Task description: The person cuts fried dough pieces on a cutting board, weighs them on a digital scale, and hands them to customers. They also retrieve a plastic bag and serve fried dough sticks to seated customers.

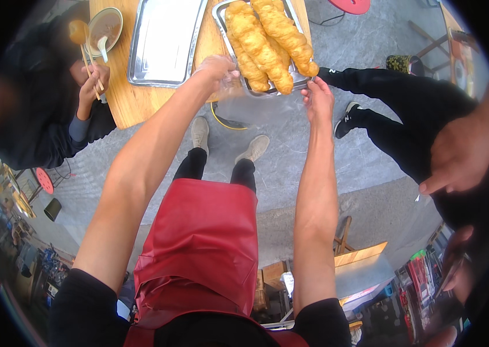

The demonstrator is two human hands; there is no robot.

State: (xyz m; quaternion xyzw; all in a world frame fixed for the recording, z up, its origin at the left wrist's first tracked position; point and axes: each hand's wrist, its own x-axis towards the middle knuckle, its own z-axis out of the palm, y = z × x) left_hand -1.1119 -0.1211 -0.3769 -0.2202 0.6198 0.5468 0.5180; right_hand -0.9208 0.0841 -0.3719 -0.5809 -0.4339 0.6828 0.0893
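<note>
A metal tray holds several long, golden fried dough sticks. Its near end reaches past the edge of a wooden table. At the tray's left rim, my left hand has curled fingers, with thin clear plastic around them. The near right corner is pinched by my right hand, thumb on the rim. To the left on the same table lies a second metal tray, bare inside.
At left, a person's hand holds chopsticks with a round piece of food, beside a soup bowl with a white spoon. Another person's legs and hand are close on the right. Red stools stand about.
</note>
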